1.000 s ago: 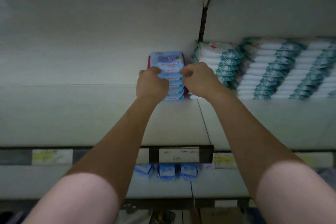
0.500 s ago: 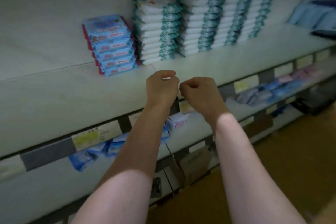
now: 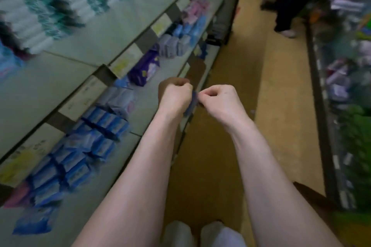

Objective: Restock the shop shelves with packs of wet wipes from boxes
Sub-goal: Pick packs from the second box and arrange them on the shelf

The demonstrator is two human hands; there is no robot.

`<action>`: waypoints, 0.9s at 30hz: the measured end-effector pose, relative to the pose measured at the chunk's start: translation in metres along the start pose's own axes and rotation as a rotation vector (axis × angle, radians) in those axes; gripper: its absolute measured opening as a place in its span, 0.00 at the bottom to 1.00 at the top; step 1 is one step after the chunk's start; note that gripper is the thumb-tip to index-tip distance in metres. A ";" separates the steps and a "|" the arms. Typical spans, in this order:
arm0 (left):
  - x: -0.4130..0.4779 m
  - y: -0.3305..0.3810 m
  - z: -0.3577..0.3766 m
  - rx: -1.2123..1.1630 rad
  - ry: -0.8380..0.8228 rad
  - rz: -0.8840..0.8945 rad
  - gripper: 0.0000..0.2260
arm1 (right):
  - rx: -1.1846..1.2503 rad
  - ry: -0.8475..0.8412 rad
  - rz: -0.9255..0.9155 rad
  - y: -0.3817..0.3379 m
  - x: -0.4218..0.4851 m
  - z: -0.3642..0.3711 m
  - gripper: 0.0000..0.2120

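My left hand (image 3: 174,94) and my right hand (image 3: 219,100) hang side by side in front of me over the aisle, both with fingers curled and holding nothing. The blue wet wipe stack (image 3: 9,62) sits blurred at the far left edge on the upper shelf (image 3: 112,32), well away from both hands. Beside it stand rows of white and teal wipe packs (image 3: 46,4). Small blue packs (image 3: 84,146) lie on the lower shelf below my left arm.
A purple pack (image 3: 143,70) and pink and blue packs (image 3: 192,16) lie further along the lower shelf. The tan floor (image 3: 281,86) runs down the aisle. A person in dark trousers (image 3: 289,2) stands at the far end. Another stocked shelf (image 3: 351,106) lines the right.
Both hands have left the blue wipe stack and drawn back from the shelf. My view has swung right and down toward the aisle floor.
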State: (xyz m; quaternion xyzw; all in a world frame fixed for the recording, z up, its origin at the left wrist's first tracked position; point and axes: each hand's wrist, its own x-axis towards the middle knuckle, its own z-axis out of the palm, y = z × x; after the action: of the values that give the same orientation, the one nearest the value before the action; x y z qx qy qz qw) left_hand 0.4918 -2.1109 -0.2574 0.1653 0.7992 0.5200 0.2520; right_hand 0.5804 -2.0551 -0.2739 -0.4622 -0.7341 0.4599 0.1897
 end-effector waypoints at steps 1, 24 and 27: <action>-0.009 -0.001 0.011 0.001 -0.048 0.005 0.06 | 0.006 0.022 0.033 0.012 -0.005 -0.009 0.07; -0.285 -0.030 0.283 0.362 -0.750 0.062 0.04 | 0.252 0.578 0.512 0.258 -0.210 -0.253 0.10; -0.330 -0.038 0.316 0.375 -0.811 0.068 0.05 | 0.244 0.621 0.529 0.289 -0.247 -0.283 0.11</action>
State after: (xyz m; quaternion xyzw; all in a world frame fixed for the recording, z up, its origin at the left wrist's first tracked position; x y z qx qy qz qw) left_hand 0.9428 -2.0636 -0.3207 0.4247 0.7104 0.2672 0.4936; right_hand 1.0488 -2.0808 -0.3404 -0.7255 -0.4384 0.4150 0.3305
